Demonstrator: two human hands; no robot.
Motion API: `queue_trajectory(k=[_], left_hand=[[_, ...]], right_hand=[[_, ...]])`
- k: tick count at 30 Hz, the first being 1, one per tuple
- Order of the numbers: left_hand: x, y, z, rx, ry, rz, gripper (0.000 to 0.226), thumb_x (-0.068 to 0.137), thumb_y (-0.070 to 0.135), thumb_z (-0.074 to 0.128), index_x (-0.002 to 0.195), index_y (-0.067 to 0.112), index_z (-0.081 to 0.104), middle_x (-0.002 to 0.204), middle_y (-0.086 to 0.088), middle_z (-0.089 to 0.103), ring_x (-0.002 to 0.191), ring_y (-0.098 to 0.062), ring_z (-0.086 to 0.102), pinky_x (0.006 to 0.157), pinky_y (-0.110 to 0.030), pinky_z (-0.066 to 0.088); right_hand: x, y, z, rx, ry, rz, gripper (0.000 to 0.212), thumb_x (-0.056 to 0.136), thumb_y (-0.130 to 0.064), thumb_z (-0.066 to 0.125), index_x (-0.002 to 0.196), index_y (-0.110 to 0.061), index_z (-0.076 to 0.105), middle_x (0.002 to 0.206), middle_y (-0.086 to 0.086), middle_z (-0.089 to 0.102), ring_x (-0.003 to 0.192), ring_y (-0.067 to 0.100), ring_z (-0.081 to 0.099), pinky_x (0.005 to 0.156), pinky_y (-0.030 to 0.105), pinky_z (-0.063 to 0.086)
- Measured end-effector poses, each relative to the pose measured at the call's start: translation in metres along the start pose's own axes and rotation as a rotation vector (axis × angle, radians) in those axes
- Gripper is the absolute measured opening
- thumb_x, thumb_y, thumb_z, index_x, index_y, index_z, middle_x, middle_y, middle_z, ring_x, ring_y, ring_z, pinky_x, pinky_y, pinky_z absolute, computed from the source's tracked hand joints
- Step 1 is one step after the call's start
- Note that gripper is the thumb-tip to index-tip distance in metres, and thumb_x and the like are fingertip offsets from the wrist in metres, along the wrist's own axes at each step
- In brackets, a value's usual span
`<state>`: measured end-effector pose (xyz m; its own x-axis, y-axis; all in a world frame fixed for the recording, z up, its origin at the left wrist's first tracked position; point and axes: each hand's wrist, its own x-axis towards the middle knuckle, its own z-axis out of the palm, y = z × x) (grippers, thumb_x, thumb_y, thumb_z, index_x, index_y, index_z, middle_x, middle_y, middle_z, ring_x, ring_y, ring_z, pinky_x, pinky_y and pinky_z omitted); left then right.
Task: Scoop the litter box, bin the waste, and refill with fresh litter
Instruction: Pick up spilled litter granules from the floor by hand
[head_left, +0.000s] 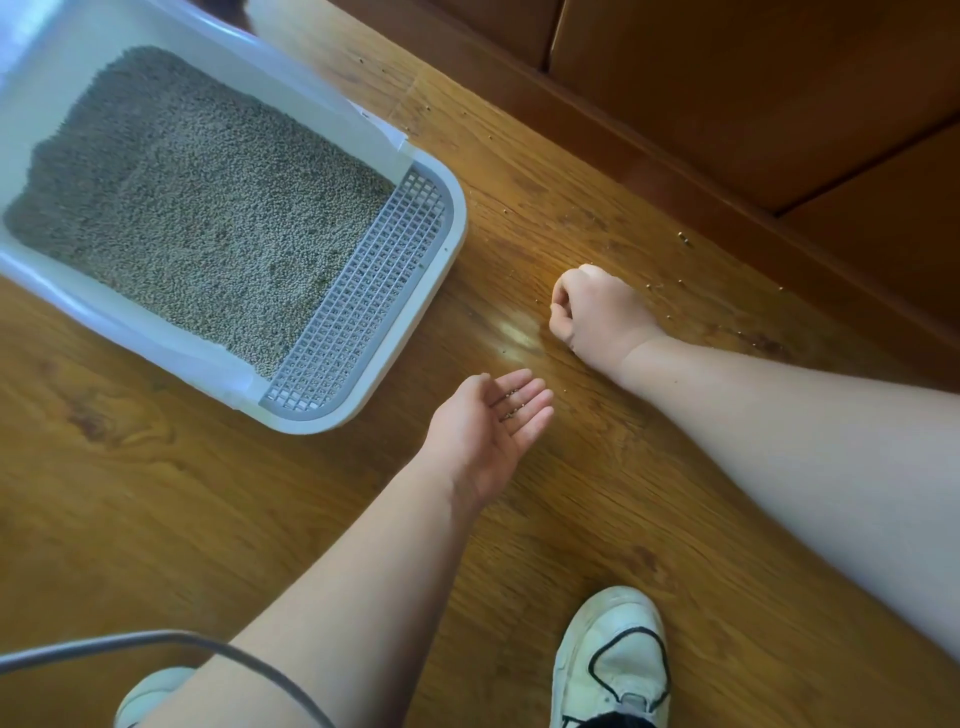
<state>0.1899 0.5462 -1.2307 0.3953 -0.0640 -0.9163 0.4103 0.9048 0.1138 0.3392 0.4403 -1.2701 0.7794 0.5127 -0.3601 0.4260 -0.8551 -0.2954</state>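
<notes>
Beside the litter box (447, 244) rim, left hand (493, 421) lies spread cupping pellets (511, 408), right hand (597, 312) clenched.

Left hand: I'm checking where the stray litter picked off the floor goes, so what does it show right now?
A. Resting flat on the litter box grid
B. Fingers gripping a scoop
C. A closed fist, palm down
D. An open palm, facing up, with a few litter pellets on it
D: the left hand lies open, palm up, above the floor, with a few pellets on its fingers; it holds no scoop and is clear of the litter box.
</notes>
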Motion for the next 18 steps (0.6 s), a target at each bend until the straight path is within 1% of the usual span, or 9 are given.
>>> queue_trajectory(k=[2, 4, 9, 12, 14, 16, 18], left_hand=[[-0.001, 0.001, -0.001, -0.004, 0.003, 0.006, 0.044, 0.105, 0.022, 0.029, 0.117, -0.005, 0.061, 0.118, -0.022, 0.066, 0.107, -0.031, 0.066, 0.096, -0.042, 0.053], [-0.001, 0.002, -0.002, -0.006, 0.007, 0.011, 0.043, 0.104, 0.021, 0.029, 0.117, -0.005, 0.061, 0.118, -0.022, 0.066, 0.106, -0.031, 0.067, 0.096, -0.041, 0.053], [0.0, 0.006, -0.006, -0.021, 0.018, 0.016, 0.043, 0.104, 0.022, 0.029, 0.114, -0.004, 0.062, 0.117, -0.022, 0.067, 0.104, -0.03, 0.068, 0.093, -0.041, 0.054], [0.0, 0.007, -0.008, -0.02, 0.026, 0.02, 0.043, 0.104, 0.022, 0.03, 0.114, -0.004, 0.062, 0.117, -0.022, 0.066, 0.103, -0.03, 0.068, 0.093, -0.041, 0.055], [0.0, 0.008, -0.008, -0.02, 0.034, 0.021, 0.043, 0.105, 0.022, 0.029, 0.114, -0.005, 0.062, 0.117, -0.023, 0.066, 0.103, -0.03, 0.068, 0.094, -0.041, 0.054], [0.001, 0.007, -0.01, -0.016, 0.035, 0.024, 0.043, 0.105, 0.022, 0.029, 0.114, -0.005, 0.062, 0.118, -0.023, 0.066, 0.103, -0.031, 0.068, 0.094, -0.041, 0.054], [0.001, 0.007, -0.01, -0.01, 0.041, 0.027, 0.042, 0.104, 0.021, 0.03, 0.114, -0.005, 0.062, 0.117, -0.023, 0.066, 0.104, -0.031, 0.068, 0.093, -0.041, 0.054]], right_hand=[[0.004, -0.005, -0.002, 0.042, 0.024, -0.036, 0.011, 0.097, -0.027, 0.051, 0.091, -0.021, 0.058, 0.097, 0.0, 0.055, 0.082, 0.022, 0.054, 0.069, 0.031, 0.044], [0.009, -0.01, -0.002, 0.043, 0.028, -0.038, 0.013, 0.099, -0.027, 0.05, 0.093, -0.02, 0.059, 0.099, 0.0, 0.056, 0.084, 0.023, 0.055, 0.071, 0.034, 0.048], [0.012, -0.011, 0.003, -0.03, -0.018, -0.012, 0.014, 0.101, -0.03, 0.049, 0.094, -0.022, 0.058, 0.099, -0.001, 0.055, 0.087, 0.024, 0.056, 0.076, 0.038, 0.051], [0.012, -0.012, 0.005, -0.079, -0.019, -0.048, 0.013, 0.101, -0.028, 0.048, 0.094, -0.021, 0.056, 0.098, 0.0, 0.053, 0.091, 0.026, 0.055, 0.074, 0.035, 0.045], [0.013, -0.015, 0.006, -0.17, -0.003, -0.086, 0.011, 0.101, -0.023, 0.047, 0.096, -0.018, 0.055, 0.1, 0.003, 0.053, 0.094, 0.027, 0.055, 0.07, 0.034, 0.04], [0.014, -0.022, 0.004, -0.261, 0.0, -0.111, 0.007, 0.098, -0.016, 0.047, 0.092, -0.014, 0.051, 0.095, 0.005, 0.049, 0.092, 0.029, 0.055, 0.067, 0.034, 0.036], [0.016, -0.032, -0.001, -0.31, -0.03, -0.101, 0.007, 0.095, -0.015, 0.051, 0.089, -0.016, 0.046, 0.091, 0.005, 0.044, 0.087, 0.029, 0.053, 0.066, 0.034, 0.035]])
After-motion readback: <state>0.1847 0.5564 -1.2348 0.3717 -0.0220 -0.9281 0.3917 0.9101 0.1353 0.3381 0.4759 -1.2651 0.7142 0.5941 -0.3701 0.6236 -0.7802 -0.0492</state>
